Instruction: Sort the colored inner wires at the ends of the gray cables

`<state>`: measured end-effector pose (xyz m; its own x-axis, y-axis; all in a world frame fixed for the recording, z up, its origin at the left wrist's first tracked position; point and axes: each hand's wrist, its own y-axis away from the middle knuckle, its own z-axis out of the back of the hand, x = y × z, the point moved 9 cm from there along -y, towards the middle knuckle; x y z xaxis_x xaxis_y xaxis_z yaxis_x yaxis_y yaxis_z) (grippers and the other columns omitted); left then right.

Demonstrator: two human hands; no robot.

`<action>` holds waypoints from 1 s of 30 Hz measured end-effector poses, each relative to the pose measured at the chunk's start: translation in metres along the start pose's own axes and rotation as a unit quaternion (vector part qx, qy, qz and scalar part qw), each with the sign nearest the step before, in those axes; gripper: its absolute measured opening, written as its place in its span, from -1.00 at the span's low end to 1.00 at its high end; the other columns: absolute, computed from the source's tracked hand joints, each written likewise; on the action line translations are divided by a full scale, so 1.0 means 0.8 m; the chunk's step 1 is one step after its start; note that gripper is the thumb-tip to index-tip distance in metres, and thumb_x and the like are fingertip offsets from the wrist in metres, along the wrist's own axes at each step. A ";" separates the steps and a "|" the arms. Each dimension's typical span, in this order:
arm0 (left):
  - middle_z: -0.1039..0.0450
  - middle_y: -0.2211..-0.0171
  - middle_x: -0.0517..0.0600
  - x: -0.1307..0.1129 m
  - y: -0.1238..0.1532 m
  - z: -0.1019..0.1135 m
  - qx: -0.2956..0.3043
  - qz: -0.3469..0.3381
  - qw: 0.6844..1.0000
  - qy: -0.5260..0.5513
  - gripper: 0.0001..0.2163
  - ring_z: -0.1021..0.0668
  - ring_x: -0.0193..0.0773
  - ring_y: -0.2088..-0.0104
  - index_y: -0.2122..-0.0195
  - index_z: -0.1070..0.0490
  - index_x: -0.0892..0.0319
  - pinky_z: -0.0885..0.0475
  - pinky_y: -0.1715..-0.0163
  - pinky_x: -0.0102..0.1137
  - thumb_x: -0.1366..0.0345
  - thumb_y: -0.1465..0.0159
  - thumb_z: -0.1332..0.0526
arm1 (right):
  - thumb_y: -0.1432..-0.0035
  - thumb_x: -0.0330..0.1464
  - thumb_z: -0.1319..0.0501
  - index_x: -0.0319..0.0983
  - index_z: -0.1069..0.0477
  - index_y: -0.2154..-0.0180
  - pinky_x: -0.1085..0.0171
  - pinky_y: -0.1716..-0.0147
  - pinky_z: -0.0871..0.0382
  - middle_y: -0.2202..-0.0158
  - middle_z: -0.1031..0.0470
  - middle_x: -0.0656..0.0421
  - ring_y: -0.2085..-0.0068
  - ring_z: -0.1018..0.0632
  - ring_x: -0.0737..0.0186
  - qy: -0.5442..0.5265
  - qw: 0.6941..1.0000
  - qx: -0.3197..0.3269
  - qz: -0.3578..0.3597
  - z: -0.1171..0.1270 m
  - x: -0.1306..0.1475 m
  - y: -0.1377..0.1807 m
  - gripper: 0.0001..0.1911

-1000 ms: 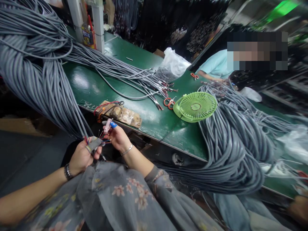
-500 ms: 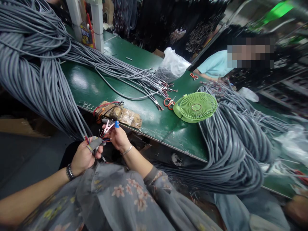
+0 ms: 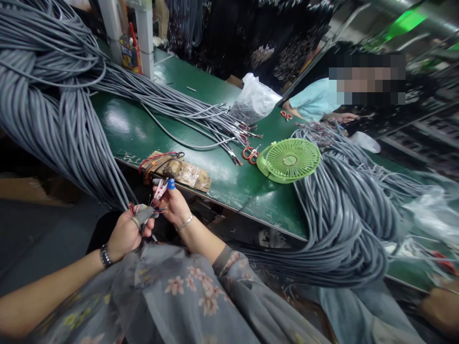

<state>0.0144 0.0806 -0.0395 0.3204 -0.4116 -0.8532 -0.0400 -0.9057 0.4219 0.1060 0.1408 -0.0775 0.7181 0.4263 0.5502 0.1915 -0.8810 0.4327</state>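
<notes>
My left hand (image 3: 125, 233) is closed round the end of a grey cable (image 3: 142, 214), from which thin coloured wires (image 3: 155, 206) stick out. My right hand (image 3: 175, 204) is closed on a small pair of pink-handled snips (image 3: 160, 187), held at those wires; a blue cap covers one finger. Both hands hover just below the front edge of the green table (image 3: 229, 177). The cable runs up into a thick hanging bundle of grey cables (image 3: 53, 114) on the left.
On the table lie a brown taped block (image 3: 179, 171) with red wire, orange scissors (image 3: 250, 153), a green fan (image 3: 289, 160), a plastic bag (image 3: 254, 99) and more cable ends. A big grey cable coil (image 3: 351, 215) fills the right. Another person in a light shirt (image 3: 311, 101) works across the table.
The snips in my right hand have opened and shut again at the wire ends. The view has drifted slightly; the person across has shifted a little.
</notes>
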 end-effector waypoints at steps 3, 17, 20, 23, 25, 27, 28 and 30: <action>-0.41 0.75 -0.12 0.000 0.004 0.003 0.003 0.002 1.000 -0.004 -0.71 -0.33 -0.45 0.76 0.68 -0.39 0.15 -0.21 0.73 -0.53 0.16 0.20 -0.48 | -0.28 0.00 -0.27 -0.25 -0.51 0.37 0.42 0.55 -0.38 0.47 -0.56 0.19 0.51 -0.48 0.37 -0.007 1.000 0.014 -0.023 -0.003 -0.002 0.006 -0.56; -0.41 0.74 -0.12 -0.011 0.010 0.011 -0.038 -0.017 0.999 0.010 -0.71 -0.33 -0.43 0.74 0.64 -0.37 0.15 -0.20 0.73 -0.52 0.15 0.17 -0.46 | -0.21 -0.12 -0.36 -0.22 -0.48 0.36 0.40 0.54 -0.36 0.47 -0.52 0.21 0.48 -0.48 0.34 0.044 0.999 0.031 0.004 -0.005 0.009 0.010 -0.70; -0.39 0.74 -0.12 -0.010 0.006 0.006 -0.027 -0.017 0.999 0.010 -0.72 -0.32 -0.44 0.74 0.64 -0.37 0.15 -0.20 0.73 -0.53 0.16 0.17 -0.45 | -0.16 -0.08 -0.39 -0.21 -0.47 0.36 0.37 0.52 -0.35 0.49 -0.49 0.22 0.47 -0.47 0.32 0.063 0.997 0.029 0.030 -0.001 0.010 0.007 -0.67; -0.38 0.74 -0.12 -0.008 0.003 0.006 -0.026 -0.016 0.999 0.011 -0.71 -0.32 -0.45 0.74 0.64 -0.37 0.16 -0.19 0.74 -0.54 0.16 0.18 -0.46 | -0.11 0.00 -0.38 -0.20 -0.44 0.44 0.34 0.50 -0.32 0.54 -0.44 0.25 0.50 -0.40 0.34 0.102 0.990 -0.003 0.100 0.010 0.018 0.006 -0.59; -0.38 0.74 -0.12 -0.007 0.002 0.008 -0.032 -0.013 0.999 0.017 -0.71 -0.32 -0.45 0.74 0.63 -0.38 0.16 -0.19 0.74 -0.53 0.16 0.19 -0.46 | -0.09 0.04 -0.38 -0.19 -0.41 0.51 0.33 0.47 -0.31 0.57 -0.41 0.26 0.50 -0.38 0.34 0.143 0.974 -0.037 0.172 0.019 0.030 0.009 -0.55; -0.39 0.74 -0.12 -0.007 0.003 0.008 -0.034 -0.012 0.999 0.021 -0.71 -0.32 -0.44 0.75 0.63 -0.38 0.16 -0.19 0.74 -0.53 0.15 0.18 -0.46 | -0.04 0.07 -0.39 -0.18 -0.39 0.54 0.34 0.46 -0.30 0.59 -0.39 0.28 0.51 -0.36 0.35 0.167 0.961 -0.055 0.213 0.023 0.037 0.012 -0.51; -0.39 0.74 -0.12 -0.008 0.004 0.008 -0.033 -0.013 0.999 0.021 -0.72 -0.32 -0.44 0.75 0.63 -0.38 0.15 -0.19 0.74 -0.53 0.15 0.18 -0.46 | -0.02 0.09 -0.39 -0.18 -0.39 0.54 0.34 0.47 -0.30 0.60 -0.37 0.28 0.51 -0.36 0.35 0.167 0.962 -0.049 0.210 0.023 0.036 0.011 -0.50; -0.39 0.74 -0.12 -0.010 0.006 0.006 -0.028 -0.013 0.999 0.020 -0.72 -0.32 -0.44 0.75 0.64 -0.37 0.15 -0.20 0.74 -0.52 0.16 0.18 -0.45 | -0.03 0.13 -0.37 -0.19 -0.42 0.51 0.35 0.50 -0.29 0.61 -0.36 0.29 0.53 -0.35 0.35 0.147 0.976 -0.018 0.162 0.017 0.026 0.007 -0.48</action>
<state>0.0069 0.0790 -0.0324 0.3582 -0.3831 -0.8514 0.0210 -0.9084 0.4176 0.1313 0.1423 -0.0736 0.5134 0.1718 0.8408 -0.0417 -0.9736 0.2245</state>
